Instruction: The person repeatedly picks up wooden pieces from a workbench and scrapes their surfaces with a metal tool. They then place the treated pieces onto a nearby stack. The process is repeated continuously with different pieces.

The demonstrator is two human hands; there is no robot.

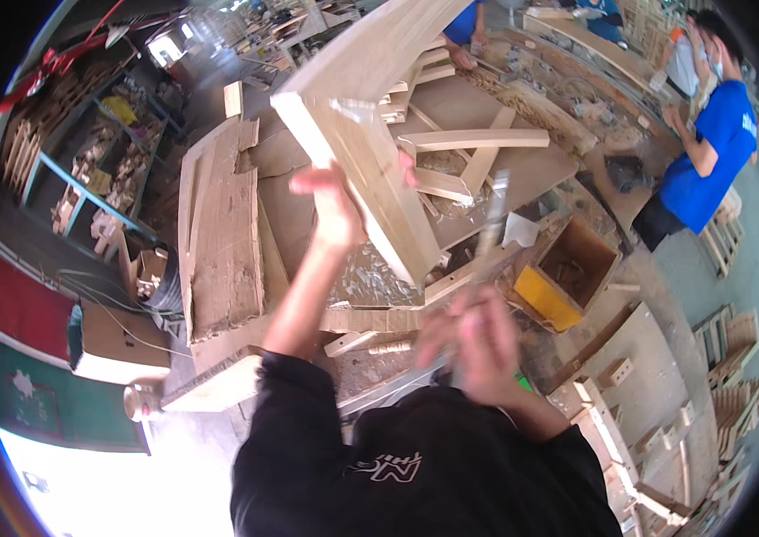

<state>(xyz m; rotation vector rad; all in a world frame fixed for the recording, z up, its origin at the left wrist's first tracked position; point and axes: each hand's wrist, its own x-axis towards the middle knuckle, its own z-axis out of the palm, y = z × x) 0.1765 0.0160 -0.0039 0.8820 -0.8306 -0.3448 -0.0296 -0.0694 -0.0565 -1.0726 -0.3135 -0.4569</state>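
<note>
My left hand (pixel 336 213) is wrapped round one leg of a pale wooden frame (pixel 379 183). Its thumb lies on the near side and its fingertips come round the far side. The frame stands tilted above the workbench, with two broad boards meeting at a corner near the top. Motion smears my right hand (pixel 478 345), which is closed on a long, narrow tool (pixel 492 215) pointing up and away. The tool's upper end looks silvery; its exact kind is too blurred to tell. Small shiny pieces (pixel 375 276) lie on the bench below the frame.
Curved wooden pieces (pixel 478 140) lie beyond the frame. A yellow-sided wooden box (pixel 548 297) sits to the right, and a rough-edged plank (pixel 222 233) to the left. A person in a blue shirt (pixel 715 161) stands at the far right. Shelves (pixel 84 188) hold wood parts at left.
</note>
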